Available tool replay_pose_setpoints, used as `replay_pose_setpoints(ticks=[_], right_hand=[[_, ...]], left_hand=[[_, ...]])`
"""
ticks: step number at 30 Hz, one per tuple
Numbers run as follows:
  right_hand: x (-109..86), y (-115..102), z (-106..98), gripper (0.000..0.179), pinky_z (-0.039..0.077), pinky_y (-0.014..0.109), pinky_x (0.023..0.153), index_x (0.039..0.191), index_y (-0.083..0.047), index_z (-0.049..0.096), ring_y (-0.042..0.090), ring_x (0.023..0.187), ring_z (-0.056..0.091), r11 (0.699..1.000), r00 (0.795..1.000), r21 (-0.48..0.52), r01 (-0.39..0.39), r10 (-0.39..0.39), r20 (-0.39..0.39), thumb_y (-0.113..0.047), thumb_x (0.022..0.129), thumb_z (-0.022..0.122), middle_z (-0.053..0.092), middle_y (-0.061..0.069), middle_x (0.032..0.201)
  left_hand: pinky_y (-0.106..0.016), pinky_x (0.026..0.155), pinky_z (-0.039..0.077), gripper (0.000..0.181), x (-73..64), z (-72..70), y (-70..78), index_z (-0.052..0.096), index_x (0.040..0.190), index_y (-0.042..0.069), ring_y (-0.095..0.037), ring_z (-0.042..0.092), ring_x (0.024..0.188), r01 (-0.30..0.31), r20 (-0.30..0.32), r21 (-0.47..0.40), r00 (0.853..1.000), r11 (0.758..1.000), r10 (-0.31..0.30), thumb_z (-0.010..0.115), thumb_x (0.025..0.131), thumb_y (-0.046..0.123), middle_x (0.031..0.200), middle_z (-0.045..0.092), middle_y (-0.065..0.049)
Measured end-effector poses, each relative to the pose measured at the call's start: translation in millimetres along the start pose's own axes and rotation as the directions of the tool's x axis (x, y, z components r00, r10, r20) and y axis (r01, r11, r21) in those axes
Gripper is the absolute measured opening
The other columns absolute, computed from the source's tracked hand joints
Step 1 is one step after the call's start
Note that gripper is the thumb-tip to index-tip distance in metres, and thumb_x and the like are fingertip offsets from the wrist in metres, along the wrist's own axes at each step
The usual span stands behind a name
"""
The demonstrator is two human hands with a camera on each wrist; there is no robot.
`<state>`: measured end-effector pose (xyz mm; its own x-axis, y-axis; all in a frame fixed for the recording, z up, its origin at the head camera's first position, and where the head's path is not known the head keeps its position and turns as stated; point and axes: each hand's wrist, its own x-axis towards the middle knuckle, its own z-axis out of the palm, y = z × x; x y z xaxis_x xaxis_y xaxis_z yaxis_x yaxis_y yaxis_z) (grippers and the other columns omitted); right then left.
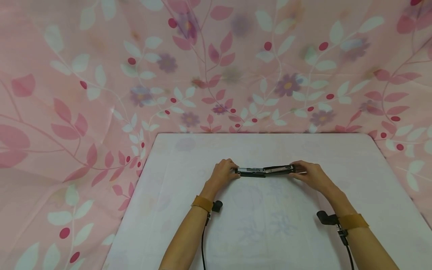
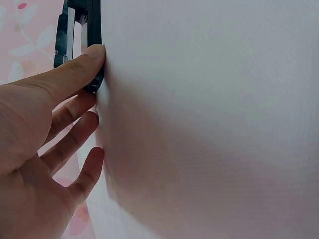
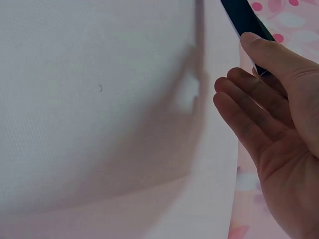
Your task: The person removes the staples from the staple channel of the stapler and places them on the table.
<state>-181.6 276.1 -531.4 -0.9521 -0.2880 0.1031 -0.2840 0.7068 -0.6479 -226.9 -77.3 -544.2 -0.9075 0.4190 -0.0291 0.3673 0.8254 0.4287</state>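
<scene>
A black stapler (image 1: 251, 174) with a silvery metal channel lies opened out lengthwise near the middle of the white table. Its left half rests low, while the right half tilts slightly up toward its outer end. My left hand (image 1: 222, 173) pinches the left end between thumb and forefinger. In the left wrist view, the thumb lies on the black stapler body (image 2: 93, 35) and the other fingers are spread loosely below. The right end is pinched by my right hand (image 1: 312, 174). The right wrist view shows its thumb on a dark arm of the stapler (image 3: 244, 20).
A white cloth-covered table (image 1: 263, 232) spreads under both hands. Behind and beside it hangs a pink floral sheet (image 1: 216, 67). Tan straps hold a small black camera (image 1: 217, 206) on the left wrist and another (image 1: 326, 218) on the right, with trailing cables.
</scene>
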Motion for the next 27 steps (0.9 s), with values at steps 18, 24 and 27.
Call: replay_pose_setpoints(ticks=[18,24,27], right_hand=[[31.7,-61.7,-3.0,0.054,0.049,0.056,0.094,0.132,-0.002,0.060,0.041,0.116,0.060,0.981,0.997,-0.194,0.008,0.006,0.075,-0.026,0.086,0.075,0.064,0.022,0.128],[49.2,-93.0,17.8,0.039,0.052,0.050,0.091,0.122,-0.001,0.067,0.035,0.107,0.065,0.975,0.988,-0.223,0.026,0.008,0.154,-0.021,0.089,0.073,0.070,0.018,0.114],[56.3,-103.6,30.7,0.035,0.055,0.046,0.087,0.117,-0.002,0.071,0.030,0.100,0.068,0.969,0.982,-0.240,0.050,-0.004,0.188,-0.021,0.088,0.073,0.072,0.015,0.107]], left_hand=[[-0.034,0.087,0.048,0.036,-0.4,-1.0,-3.8,0.075,0.114,0.015,-0.017,0.059,0.101,-0.021,-0.012,-0.012,1.000,1.000,0.021,0.080,0.082,0.030,0.108,0.069,0.000],[-0.034,0.089,0.048,0.036,-0.3,-0.5,-3.9,0.074,0.116,0.015,-0.017,0.058,0.102,-0.020,-0.006,-0.020,1.000,1.000,0.020,0.079,0.083,0.029,0.108,0.069,0.000],[-0.033,0.088,0.048,0.035,-0.6,-0.4,-3.2,0.074,0.116,0.015,-0.017,0.057,0.100,-0.014,-0.001,-0.021,1.000,1.000,0.014,0.079,0.083,0.028,0.108,0.069,0.000]])
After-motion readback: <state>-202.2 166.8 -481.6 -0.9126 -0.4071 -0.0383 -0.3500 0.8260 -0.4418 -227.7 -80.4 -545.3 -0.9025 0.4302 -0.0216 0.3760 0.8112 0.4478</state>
